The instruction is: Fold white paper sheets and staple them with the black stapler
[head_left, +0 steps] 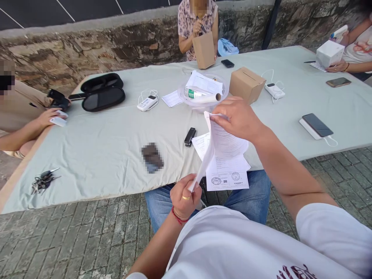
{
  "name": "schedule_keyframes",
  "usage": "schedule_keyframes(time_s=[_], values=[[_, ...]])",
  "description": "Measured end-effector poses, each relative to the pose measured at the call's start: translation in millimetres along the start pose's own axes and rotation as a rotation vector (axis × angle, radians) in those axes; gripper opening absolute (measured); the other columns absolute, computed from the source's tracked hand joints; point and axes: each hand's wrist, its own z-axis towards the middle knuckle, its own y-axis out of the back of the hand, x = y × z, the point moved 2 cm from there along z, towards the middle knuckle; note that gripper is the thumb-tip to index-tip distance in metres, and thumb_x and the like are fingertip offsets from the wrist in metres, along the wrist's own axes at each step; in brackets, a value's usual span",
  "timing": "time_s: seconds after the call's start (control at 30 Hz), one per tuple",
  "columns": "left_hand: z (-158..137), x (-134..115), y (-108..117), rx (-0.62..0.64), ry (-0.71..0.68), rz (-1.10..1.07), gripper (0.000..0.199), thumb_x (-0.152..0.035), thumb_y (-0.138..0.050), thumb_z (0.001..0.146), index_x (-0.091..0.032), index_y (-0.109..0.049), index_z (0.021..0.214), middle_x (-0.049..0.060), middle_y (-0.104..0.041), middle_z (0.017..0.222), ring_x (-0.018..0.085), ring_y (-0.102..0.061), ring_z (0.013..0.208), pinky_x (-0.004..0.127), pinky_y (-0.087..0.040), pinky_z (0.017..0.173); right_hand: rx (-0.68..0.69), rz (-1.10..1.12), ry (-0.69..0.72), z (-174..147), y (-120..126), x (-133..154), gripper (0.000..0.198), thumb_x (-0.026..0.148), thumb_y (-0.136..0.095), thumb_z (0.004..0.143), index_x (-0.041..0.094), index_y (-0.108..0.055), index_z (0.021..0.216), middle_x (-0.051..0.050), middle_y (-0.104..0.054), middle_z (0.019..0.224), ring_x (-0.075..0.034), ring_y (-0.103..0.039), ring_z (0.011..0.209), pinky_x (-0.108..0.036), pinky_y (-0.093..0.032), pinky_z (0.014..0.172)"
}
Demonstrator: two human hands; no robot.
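A sheaf of printed paper sheets (207,155) is held up on edge between my two hands, over the front edge of the table. My left hand (186,195) pinches its lower near corner, and my right hand (236,116) grips the upper far corner. Beneath them lie more printed sheets (228,174), the lowest with round and oval stamps and overhanging the table edge. A black stapler (190,136) rests just left of these papers. Beyond my right hand stands a clear plastic tub (186,101) with papers, a roll and a green-labelled item.
The table (116,155) bears a cardboard box (247,84), white corded devices (147,103), an open black case (103,93), keys (44,181) and a phone on a white power bank (316,126). Other people sit at the left, the far side and the right, handling boxes and small items.
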Motion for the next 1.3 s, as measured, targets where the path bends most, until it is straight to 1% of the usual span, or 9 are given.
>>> schedule_keyframes(time_s=[0.1, 0.2, 0.33, 0.43, 0.53, 0.63, 0.77, 1.0, 1.3], values=[[2.8, 5.9, -19.9, 0.042, -0.05, -0.043, 0.01, -0.017, -0.062, 0.084, -0.02, -0.061, 0.094, 0.012, -0.071, 0.088, 0.023, -0.071, 0.083, 0.033, -0.055, 0.071, -0.165, -0.024, 0.032, -8.5, 11.9, 13.5, 0.032, 0.043, -0.043, 0.1, 0.024, -0.068, 0.093, -0.004, -0.066, 0.091, -0.025, -0.058, 0.098, -0.048, -0.039, 0.097], [9.3, 7.4, -39.0, 0.176, 0.02, -0.042, 0.014, -0.023, -0.063, 0.086, -0.019, -0.061, 0.1, 0.015, -0.07, 0.1, 0.025, -0.07, 0.092, 0.036, -0.055, 0.078, -0.28, -0.071, 0.005, -20.9, 3.2, 19.0, 0.03, 0.041, -0.041, 0.101, 0.028, -0.068, 0.099, -0.003, -0.066, 0.092, -0.026, -0.057, 0.107, -0.054, -0.032, 0.106], [18.3, 2.0, -51.0, 0.442, 0.124, -0.321, 0.061, -0.051, -0.068, 0.082, -0.017, -0.05, 0.13, 0.022, -0.053, 0.136, 0.033, -0.054, 0.126, 0.051, -0.047, 0.102, -0.35, -0.086, -0.066, -33.4, -22.7, 15.2, 0.023, 0.037, -0.047, 0.098, 0.031, -0.069, 0.103, -0.004, -0.066, 0.089, -0.029, -0.053, 0.115, -0.057, -0.024, 0.11], [27.0, -0.8, -49.1, 0.568, 0.206, -0.647, 0.08, -0.07, -0.048, 0.086, -0.018, -0.035, 0.147, 0.023, -0.04, 0.15, 0.033, -0.038, 0.141, 0.054, -0.037, 0.111, -0.356, -0.07, -0.11, -38.0, -39.1, 14.2, 0.019, 0.034, -0.052, 0.096, 0.032, -0.07, 0.1, -0.004, -0.066, 0.088, -0.031, -0.05, 0.117, -0.058, -0.022, 0.108], [45.5, 2.4, -44.7, 0.45, 0.449, -0.823, 0.061, -0.06, -0.024, 0.098, -0.022, -0.039, 0.144, 0.018, -0.044, 0.148, 0.027, -0.042, 0.139, 0.05, -0.039, 0.111, -0.386, -0.057, -0.117, -41.2, -51.0, 23.2, 0.018, 0.033, -0.053, 0.095, 0.031, -0.071, 0.094, -0.005, -0.066, 0.087, -0.032, -0.048, 0.116, -0.056, -0.025, 0.102], [73.5, 4.7, -42.8, 0.242, 0.579, -0.789, 0.053, -0.055, -0.041, 0.097, -0.021, -0.045, 0.138, 0.017, -0.053, 0.139, 0.026, -0.052, 0.13, 0.046, -0.046, 0.104, -0.41, -0.047, -0.107, -44.9, -62.5, 39.6, 0.019, 0.031, -0.053, 0.095, 0.029, -0.071, 0.088, -0.006, -0.066, 0.086, -0.03, -0.049, 0.11, -0.052, -0.027, 0.096], [102.4, 1.9, -44.6, 0.148, 0.629, -0.745, 0.056, -0.049, -0.064, 0.088, -0.019, -0.052, 0.133, 0.015, -0.061, 0.131, 0.025, -0.059, 0.122, 0.04, -0.05, 0.1, -0.358, -0.045, -0.081, -49.5, -76.1, 56.1, 0.02, 0.027, -0.053, 0.095, 0.028, -0.071, 0.086, -0.005, -0.067, 0.086, -0.028, -0.05, 0.107, -0.048, -0.028, 0.094], [101.1, -5.1, -40.9, 0.137, 0.704, -0.717, 0.041, -0.04, -0.063, 0.087, -0.017, -0.066, 0.121, 0.011, -0.072, 0.116, 0.023, -0.067, 0.107, 0.037, -0.053, 0.094, -0.217, 0.034, -0.052, -54.0, -77.7, 54.6, 0.02, 0.026, -0.053, 0.095, 0.029, -0.073, 0.097, -0.004, -0.07, 0.093, -0.027, -0.049, 0.112, -0.046, -0.03, 0.095], [100.4, -8.5, -31.7, 0.138, 0.647, -0.194, 0.032, -0.033, -0.053, 0.092, -0.014, -0.073, 0.108, 0.005, -0.076, 0.086, 0.017, -0.068, 0.074, 0.026, -0.05, 0.069, -0.154, 0.074, -0.094, -51.4, -74.6, 49.5, 0.023, 0.029, -0.051, 0.097, 0.027, -0.074, 0.097, -0.005, -0.071, 0.094, -0.026, -0.048, 0.111, -0.045, -0.032, 0.094]])
